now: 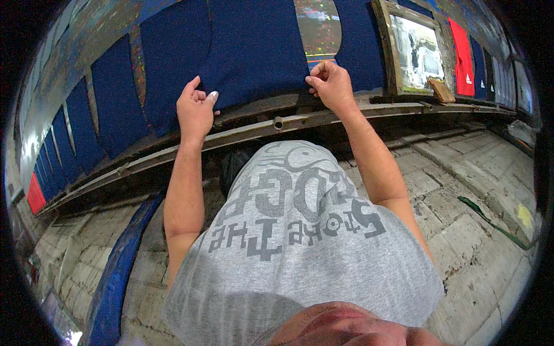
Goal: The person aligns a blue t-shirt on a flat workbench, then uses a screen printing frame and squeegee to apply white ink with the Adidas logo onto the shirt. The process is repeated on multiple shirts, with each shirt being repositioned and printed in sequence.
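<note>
We look through a wide, head-worn fisheye view that faces steeply down. The grey shirt (300,271) is nearest, filling the lower middle of the frame; the left hand (196,114) and right hand (333,86) lie farther out, in the upper middle. The worktop (319,29) curves across the top, the floor (467,236) shows at lower left and right, and darkness rounds the corners.
</note>
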Available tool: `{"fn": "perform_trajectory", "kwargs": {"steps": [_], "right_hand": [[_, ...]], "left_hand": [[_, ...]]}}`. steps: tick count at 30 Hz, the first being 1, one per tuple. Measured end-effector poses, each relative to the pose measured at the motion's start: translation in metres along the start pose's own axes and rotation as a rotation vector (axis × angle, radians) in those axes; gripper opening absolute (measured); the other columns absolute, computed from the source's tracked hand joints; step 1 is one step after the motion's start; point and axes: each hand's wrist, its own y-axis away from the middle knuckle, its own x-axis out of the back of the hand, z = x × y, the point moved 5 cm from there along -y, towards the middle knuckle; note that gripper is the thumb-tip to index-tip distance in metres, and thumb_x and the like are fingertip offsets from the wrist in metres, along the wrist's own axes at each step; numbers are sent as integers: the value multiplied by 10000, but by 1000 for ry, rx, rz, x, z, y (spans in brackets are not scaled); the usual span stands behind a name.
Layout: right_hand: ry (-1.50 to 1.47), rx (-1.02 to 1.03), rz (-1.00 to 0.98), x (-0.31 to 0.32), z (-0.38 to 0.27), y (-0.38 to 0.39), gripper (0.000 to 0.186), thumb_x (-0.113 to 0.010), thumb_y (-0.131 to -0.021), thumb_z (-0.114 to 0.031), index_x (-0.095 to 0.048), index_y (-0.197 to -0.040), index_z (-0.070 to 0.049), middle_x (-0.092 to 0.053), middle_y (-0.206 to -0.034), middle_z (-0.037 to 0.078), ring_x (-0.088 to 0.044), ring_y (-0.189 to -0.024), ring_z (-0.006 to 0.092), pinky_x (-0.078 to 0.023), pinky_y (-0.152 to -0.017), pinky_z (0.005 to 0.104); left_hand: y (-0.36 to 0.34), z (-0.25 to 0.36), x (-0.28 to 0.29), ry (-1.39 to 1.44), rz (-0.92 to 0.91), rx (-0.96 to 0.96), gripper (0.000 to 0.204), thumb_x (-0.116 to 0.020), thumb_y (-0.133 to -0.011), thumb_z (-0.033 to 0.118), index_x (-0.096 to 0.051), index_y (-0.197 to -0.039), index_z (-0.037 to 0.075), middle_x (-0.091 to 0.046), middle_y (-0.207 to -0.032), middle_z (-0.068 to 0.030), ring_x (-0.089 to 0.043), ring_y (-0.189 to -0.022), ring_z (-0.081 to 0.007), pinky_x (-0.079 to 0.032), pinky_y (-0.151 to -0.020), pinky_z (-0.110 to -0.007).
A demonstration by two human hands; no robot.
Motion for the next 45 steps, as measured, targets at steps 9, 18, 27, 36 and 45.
{"fn": "perform_trajectory", "kwargs": {"steps": [9, 18, 27, 36, 45], "right_hand": [[184, 46, -30, -1, 11, 8, 151, -906, -904, -159, -825, -992, -65, -820, -891, 104, -786, -817, 200, -625, -777, 368], [348, 146, -11, 2, -7, 17, 152, -898, -897, -202, -869, -1006, -100, -839, -926, 136, -814, -859, 292, -637, -823, 414], [409, 156, 45, 4, -6, 20, 138, -855, -913, -210, -879, -1014, -119, -843, -971, 155, -824, -923, 352, -647, -857, 461], [466, 235, 132, 6, -6, 23, 149, -853, -892, -210, -877, -1007, -118, -836, -975, 169, -812, -927, 389, -652, -877, 493], [424, 424, 178, 10, -22, 48, 158, -862, -920, -191, -822, -996, -59, -766, -965, 154, -769, -897, 380, -624, -832, 500]], "left_hand": [[12, -10, -2, -17, 16, 20, 742, -781, -1009, -6, -459, -1677, -19, -677, -914, -39, -679, -777, -99, -673, -664, -303], [14, -18, -1, -122, 31, -27, 801, -811, -983, 4, -450, -1698, 19, -712, -906, -67, -707, -756, -114, -656, -609, -311], [18, -7, 0, -417, -3, -103, 895, -924, -908, 153, -493, -1686, 53, -781, -993, -118, -780, -907, -265, -628, -887, -440], [-4, 46, -71, -938, 81, -941, 885, -817, -970, 523, -490, -1703, 151, -332, -1809, -192, -276, -1664, -488, -277, -1337, -634], [-21, 47, -138, -1025, -228, -1101, 809, -644, -1061, 623, -441, -1746, 243, -263, -1871, -84, -188, -1725, -403, -127, -1387, -631]]}}
